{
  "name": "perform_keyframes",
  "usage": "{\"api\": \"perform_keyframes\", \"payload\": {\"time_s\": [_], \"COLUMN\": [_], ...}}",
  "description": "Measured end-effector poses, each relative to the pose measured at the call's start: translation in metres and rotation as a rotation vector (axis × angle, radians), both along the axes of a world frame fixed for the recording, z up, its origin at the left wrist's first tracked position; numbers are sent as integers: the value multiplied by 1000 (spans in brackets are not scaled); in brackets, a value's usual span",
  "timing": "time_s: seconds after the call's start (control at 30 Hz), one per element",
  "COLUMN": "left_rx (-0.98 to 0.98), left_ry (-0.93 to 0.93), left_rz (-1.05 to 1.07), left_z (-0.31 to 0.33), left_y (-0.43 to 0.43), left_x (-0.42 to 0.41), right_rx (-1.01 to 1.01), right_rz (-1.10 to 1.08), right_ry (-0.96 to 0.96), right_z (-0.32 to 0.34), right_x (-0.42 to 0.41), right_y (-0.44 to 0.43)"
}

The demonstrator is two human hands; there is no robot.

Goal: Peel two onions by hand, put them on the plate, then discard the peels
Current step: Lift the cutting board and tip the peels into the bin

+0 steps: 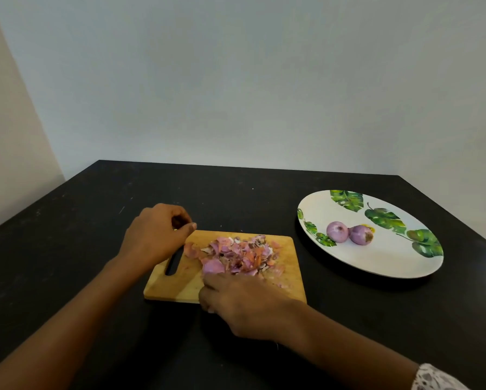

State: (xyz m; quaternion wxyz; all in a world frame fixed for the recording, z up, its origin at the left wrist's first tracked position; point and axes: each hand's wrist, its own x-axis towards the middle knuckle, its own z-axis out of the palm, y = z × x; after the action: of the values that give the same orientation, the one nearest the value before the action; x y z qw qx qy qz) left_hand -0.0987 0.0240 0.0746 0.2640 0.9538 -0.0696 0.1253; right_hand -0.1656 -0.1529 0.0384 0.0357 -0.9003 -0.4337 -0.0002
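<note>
Peels [236, 256] lie heaped between the left hand [154, 235] — curled, hold unclear — and the right hand [242, 302], its grasp hidden.

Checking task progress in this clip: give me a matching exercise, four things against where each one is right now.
Things:
1. peeled onions
2. peels
3. left hand
4. right hand

Places:
A. at the far left corner of the cutting board
B. on the leaf-patterned plate
C. at the board's near edge
D. heaped on the board

Pairs: 1-B, 2-D, 3-A, 4-C.
</note>
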Motion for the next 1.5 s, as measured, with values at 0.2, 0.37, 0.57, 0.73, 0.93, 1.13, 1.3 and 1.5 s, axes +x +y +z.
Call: {"api": "perform_keyframes", "payload": {"time_s": [0.2,0.37,0.57,0.73,0.93,1.13,1.3,1.5], "left_rx": [46,99,-22,-2,372,455,448,364], "left_ry": [125,233,242,140,355,425,446,474], "left_rz": [14,-50,-159,-17,197,160,169,176], "left_z": [-11,-18,-20,-17,-26,-32,-34,-33], "left_y": [3,-10,-15,-3,19,5,5,7], "left_x": [5,4,6,5,5,6,8,13], "right_rx": [176,93,233,207,-164,-11,150,447], "right_rz": [-293,-362,-515,-811,-1020,-1035,-1120,-1193], "right_ry": [-26,-133,-84,-35,163,285,445,494], "right_z": [25,28,34,38,28,15,15,8], "right_x": [21,36,29,32,31,38,42,46], "right_y": [-16,-33,-36,-50,-72,-65,-68,-83]}}
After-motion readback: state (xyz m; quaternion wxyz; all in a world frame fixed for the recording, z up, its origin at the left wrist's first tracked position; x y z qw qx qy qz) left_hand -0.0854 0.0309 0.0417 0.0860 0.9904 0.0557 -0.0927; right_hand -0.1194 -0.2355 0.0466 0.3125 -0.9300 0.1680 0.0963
